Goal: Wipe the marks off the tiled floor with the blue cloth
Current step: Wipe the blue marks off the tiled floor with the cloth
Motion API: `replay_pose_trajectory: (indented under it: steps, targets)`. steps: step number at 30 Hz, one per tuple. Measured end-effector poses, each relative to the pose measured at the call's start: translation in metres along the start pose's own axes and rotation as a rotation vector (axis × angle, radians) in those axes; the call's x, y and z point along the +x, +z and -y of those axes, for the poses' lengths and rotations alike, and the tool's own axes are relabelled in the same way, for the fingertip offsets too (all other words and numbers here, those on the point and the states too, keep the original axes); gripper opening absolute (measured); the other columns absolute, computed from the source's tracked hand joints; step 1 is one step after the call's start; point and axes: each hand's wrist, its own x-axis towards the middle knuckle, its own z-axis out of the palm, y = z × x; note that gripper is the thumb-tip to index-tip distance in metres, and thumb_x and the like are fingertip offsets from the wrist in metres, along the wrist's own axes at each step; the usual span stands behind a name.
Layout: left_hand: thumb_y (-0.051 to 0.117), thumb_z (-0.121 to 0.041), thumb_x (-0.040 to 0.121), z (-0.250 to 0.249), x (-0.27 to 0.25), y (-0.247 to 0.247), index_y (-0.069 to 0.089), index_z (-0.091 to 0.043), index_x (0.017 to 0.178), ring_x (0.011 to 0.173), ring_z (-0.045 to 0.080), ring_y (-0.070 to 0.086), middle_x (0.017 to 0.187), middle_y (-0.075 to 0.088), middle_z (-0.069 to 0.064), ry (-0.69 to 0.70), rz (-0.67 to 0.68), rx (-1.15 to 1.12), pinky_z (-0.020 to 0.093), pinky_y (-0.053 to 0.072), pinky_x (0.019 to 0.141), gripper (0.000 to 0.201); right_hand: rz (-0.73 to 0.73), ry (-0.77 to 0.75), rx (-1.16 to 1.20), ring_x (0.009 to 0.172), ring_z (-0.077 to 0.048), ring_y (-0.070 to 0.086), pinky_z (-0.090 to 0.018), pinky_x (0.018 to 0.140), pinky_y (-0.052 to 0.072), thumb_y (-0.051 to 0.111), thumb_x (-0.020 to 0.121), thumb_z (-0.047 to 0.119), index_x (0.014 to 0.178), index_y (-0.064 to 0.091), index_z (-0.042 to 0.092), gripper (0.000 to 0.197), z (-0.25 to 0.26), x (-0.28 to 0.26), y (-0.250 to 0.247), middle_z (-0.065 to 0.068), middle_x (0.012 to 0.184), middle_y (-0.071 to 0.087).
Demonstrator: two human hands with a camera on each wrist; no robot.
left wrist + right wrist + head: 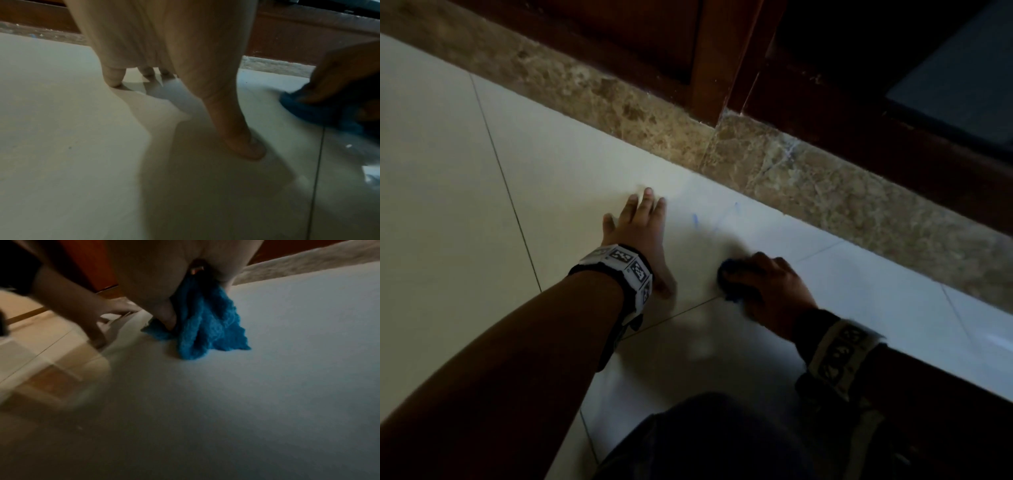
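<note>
1. No containers in any view, just floor and hands.
2. Right hand (767,294) grips the blue cloth (730,280), fingers curled over the top of it, cloth bunched under the palm and pressed onto the tiled floor (465,205).
3. Right wrist view: cloth (205,324) hangs out of the hand (164,280) in folds, loose ragged corners fanned onto the tile; thumb is tucked against its left side.
4. Cloth is a crumpled wad, no clear long axis in the head view. In the right wrist view the folds run from the palm down to the floor, corners pointing towards the camera.
5. Cloth sits on the pale tile right of the left hand, close to a grout line, just beside where the grout lines cross.
6. Blue marks (695,221) on the tile lie beyond the cloth, towards the brown marble border (808,185); apart from the cloth, not under it.
7. Left hand (640,233) is flat on the floor, fingers spread, holding nothing. Left wrist view shows the fingertips (246,149) touching the tile.
8. Both wrists carry marker bands (619,263).
9. Dark wood frame (715,61) stands above the border strip.
10. The person's dark-clothed knee (722,438) is at bottom centre.
</note>
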Motion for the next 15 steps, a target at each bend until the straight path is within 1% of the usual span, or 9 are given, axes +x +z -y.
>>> replay_pose_trajectory:
  steps: [2, 3, 5, 7, 9, 10, 12, 14, 15]
  targets:
    - [0.088, -0.060, 0.044, 0.001, 0.000, -0.001, -0.014, -0.020, 0.151, 0.147, 0.027, -0.012, 0.159, -0.021, 0.000, 0.010, 0.006, 0.007, 0.059, 0.009, 0.115, 0.153, -0.077, -0.012, -0.048, 0.100, -0.034, 0.060, -0.038, 0.087, 0.049, 0.053, 0.083, 0.019, 0.116, 0.066, 0.022, 0.036, -0.021, 0.023, -0.015, -0.010, 0.117, 0.062]
    - [0.088, -0.060, 0.045, 0.001, -0.001, -0.002, -0.015, -0.020, 0.151, 0.147, 0.027, -0.013, 0.158, -0.021, 0.000, 0.016, 0.011, 0.012, 0.060, 0.009, 0.115, 0.153, -0.161, 0.087, -0.108, 0.108, -0.034, 0.057, -0.039, 0.091, 0.045, 0.055, 0.085, 0.012, 0.121, 0.063, 0.020, 0.038, -0.037, 0.039, -0.021, -0.011, 0.121, 0.060]
    - [0.087, -0.061, 0.047, 0.001, -0.001, -0.002, -0.017, -0.020, 0.151, 0.147, 0.027, -0.015, 0.158, -0.023, 0.001, 0.027, 0.027, 0.019, 0.060, 0.008, 0.114, 0.153, -0.277, 0.325, -0.126, 0.116, -0.034, 0.051, -0.041, 0.097, 0.037, 0.053, 0.089, 0.009, 0.127, 0.057, 0.020, 0.040, -0.056, 0.057, -0.031, -0.014, 0.126, 0.057]
    - [0.087, -0.061, 0.047, 0.002, 0.000, 0.000, -0.017, -0.021, 0.151, 0.147, 0.027, -0.015, 0.158, -0.023, 0.000, 0.021, 0.024, 0.017, 0.060, 0.008, 0.114, 0.152, -0.296, 0.379, -0.122, 0.115, -0.035, 0.051, -0.042, 0.097, 0.038, 0.054, 0.088, 0.008, 0.127, 0.057, 0.019, 0.041, -0.042, 0.054, -0.025, -0.015, 0.124, 0.057]
    - [0.087, -0.061, 0.044, 0.001, 0.001, 0.003, -0.014, -0.022, 0.151, 0.147, 0.026, -0.013, 0.158, -0.022, -0.001, 0.004, -0.001, 0.011, 0.060, 0.008, 0.114, 0.152, -0.238, 0.273, -0.104, 0.105, -0.037, 0.055, -0.041, 0.090, 0.042, 0.057, 0.085, 0.009, 0.122, 0.061, 0.019, 0.038, -0.015, 0.029, -0.010, -0.016, 0.116, 0.060]
    - [0.087, -0.061, 0.043, 0.001, 0.001, 0.003, -0.014, -0.022, 0.151, 0.147, 0.026, -0.013, 0.158, -0.022, -0.001, -0.004, -0.009, 0.005, 0.060, 0.008, 0.114, 0.153, -0.226, 0.177, -0.067, 0.096, -0.039, 0.058, -0.041, 0.084, 0.046, 0.058, 0.083, 0.013, 0.117, 0.065, 0.019, 0.035, -0.001, 0.013, -0.002, -0.015, 0.109, 0.063]
    - [0.087, -0.061, 0.043, -0.001, 0.000, 0.003, -0.014, -0.022, 0.151, 0.147, 0.026, -0.013, 0.158, -0.022, -0.002, -0.012, -0.007, 0.001, 0.060, 0.007, 0.114, 0.153, -0.087, 0.026, 0.019, 0.080, -0.039, 0.060, -0.041, 0.073, 0.054, 0.055, 0.081, 0.027, 0.111, 0.068, 0.023, 0.034, 0.014, -0.010, 0.009, -0.011, 0.099, 0.064]
    - [0.086, -0.061, 0.044, -0.001, 0.001, 0.002, -0.014, -0.021, 0.151, 0.147, 0.026, -0.013, 0.158, -0.022, -0.001, -0.007, -0.010, 0.000, 0.060, 0.007, 0.114, 0.152, 0.017, -0.034, -0.010, 0.076, -0.037, 0.060, -0.046, 0.067, 0.055, 0.057, 0.081, 0.029, 0.110, 0.067, 0.027, 0.031, 0.004, 0.003, 0.005, -0.009, 0.098, 0.064]
    - [0.086, -0.062, 0.045, 0.000, 0.001, 0.001, -0.014, -0.020, 0.151, 0.147, 0.026, -0.013, 0.159, -0.021, 0.000, 0.000, -0.014, 0.002, 0.060, 0.008, 0.114, 0.151, -0.033, -0.028, 0.006, 0.073, -0.036, 0.061, -0.048, 0.064, 0.055, 0.060, 0.082, 0.029, 0.104, 0.069, 0.028, 0.024, -0.006, 0.021, 0.000, -0.009, 0.096, 0.065]
